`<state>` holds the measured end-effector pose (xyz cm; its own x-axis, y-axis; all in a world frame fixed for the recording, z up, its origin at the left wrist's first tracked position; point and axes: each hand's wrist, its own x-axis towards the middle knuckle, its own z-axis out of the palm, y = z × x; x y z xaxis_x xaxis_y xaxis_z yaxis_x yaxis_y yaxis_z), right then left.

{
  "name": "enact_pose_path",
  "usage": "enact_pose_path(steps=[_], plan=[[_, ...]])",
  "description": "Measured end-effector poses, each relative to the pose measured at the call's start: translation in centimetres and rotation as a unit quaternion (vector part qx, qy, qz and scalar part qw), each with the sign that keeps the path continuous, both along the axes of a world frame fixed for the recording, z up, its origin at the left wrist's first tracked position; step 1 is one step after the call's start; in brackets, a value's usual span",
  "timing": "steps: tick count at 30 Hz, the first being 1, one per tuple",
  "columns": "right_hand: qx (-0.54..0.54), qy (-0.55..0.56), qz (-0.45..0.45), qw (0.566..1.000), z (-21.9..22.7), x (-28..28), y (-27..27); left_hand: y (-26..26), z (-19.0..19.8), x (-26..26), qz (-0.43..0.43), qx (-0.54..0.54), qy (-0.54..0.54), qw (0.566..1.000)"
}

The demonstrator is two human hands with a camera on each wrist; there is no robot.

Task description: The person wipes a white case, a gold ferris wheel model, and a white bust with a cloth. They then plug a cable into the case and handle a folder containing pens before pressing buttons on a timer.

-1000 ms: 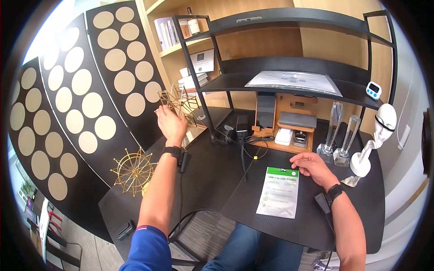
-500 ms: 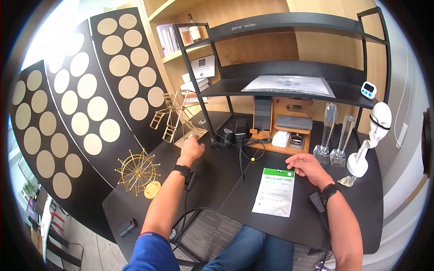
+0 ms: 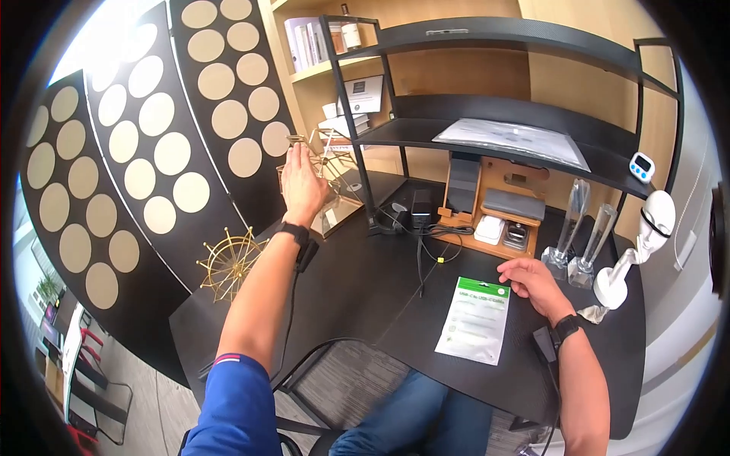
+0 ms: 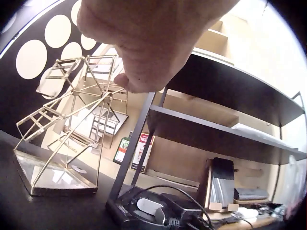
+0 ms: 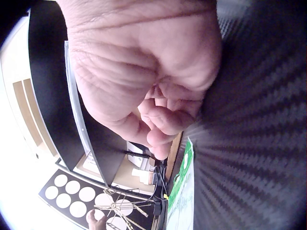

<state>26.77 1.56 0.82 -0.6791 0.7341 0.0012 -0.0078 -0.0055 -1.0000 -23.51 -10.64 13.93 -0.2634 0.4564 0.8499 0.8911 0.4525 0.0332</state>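
Fingers extended and grip released, your left hand (image 3: 306,188) is raised at a gold metal Ferris-wheel model (image 4: 106,97) standing on the black desk (image 3: 357,304) beside a black-framed shelf unit (image 3: 517,36); whether they touch cannot be told. Your right hand (image 3: 534,286), loosely curled and grasping nothing, lies near a flat white-and-green plastic pouch (image 3: 473,325).

A black textured desk (image 3: 357,277) is carrying two gold wire-frame wheel models (image 3: 234,261) on the left; a white-and-green plastic packet (image 3: 473,327) (printed "USB-C") is lying nearer the front, two clear faceted columns (image 3: 576,220) standing right.
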Motion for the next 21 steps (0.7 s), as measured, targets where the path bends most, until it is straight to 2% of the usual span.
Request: enact_pose_path(steps=[2,6,8,12,14,17,18,20,21], plan=[[0.001,0.001,-0.002,1.000,-0.1,0.1,0.1,0.3,0.4,-0.6,0.056,-0.039,-0.004,0.998],[-0.002,0.004,-0.001,1.000,-0.1,0.1,0.2,0.6,-0.1,-1.4,0.056,-0.085,-0.040,0.994],[0.001,0.005,0.001,1.000,-0.1,0.0,0.2,0.0,-0.3,-0.5,0.061,-0.147,-0.082,0.984],[-0.013,0.007,-0.007,1.000,0.2,0.0,-0.1,0.7,-3.3,-2.0,0.031,-0.100,-0.084,0.991],[-0.013,0.010,-0.006,1.000,0.5,-0.1,-0.2,1.2,-4.9,-1.8,0.063,-0.154,-0.090,0.982],[-0.016,0.009,-0.009,1.000,0.4,-0.1,-0.1,1.3,-5.6,-0.9,0.043,-0.225,-0.213,0.950],[-0.016,0.008,-0.008,1.000,0.3,0.0,-0.1,1.1,-5.5,-0.6,0.044,-0.224,-0.215,0.950],[-0.020,0.008,-0.013,1.000,0.4,0.0,-0.1,1.1,-5.7,-0.4,0.019,-0.255,-0.310,0.916],[-0.020,0.007,-0.014,1.000,0.3,0.0,0.0,0.8,-6.2,-0.3,0.019,-0.231,-0.267,0.935]])
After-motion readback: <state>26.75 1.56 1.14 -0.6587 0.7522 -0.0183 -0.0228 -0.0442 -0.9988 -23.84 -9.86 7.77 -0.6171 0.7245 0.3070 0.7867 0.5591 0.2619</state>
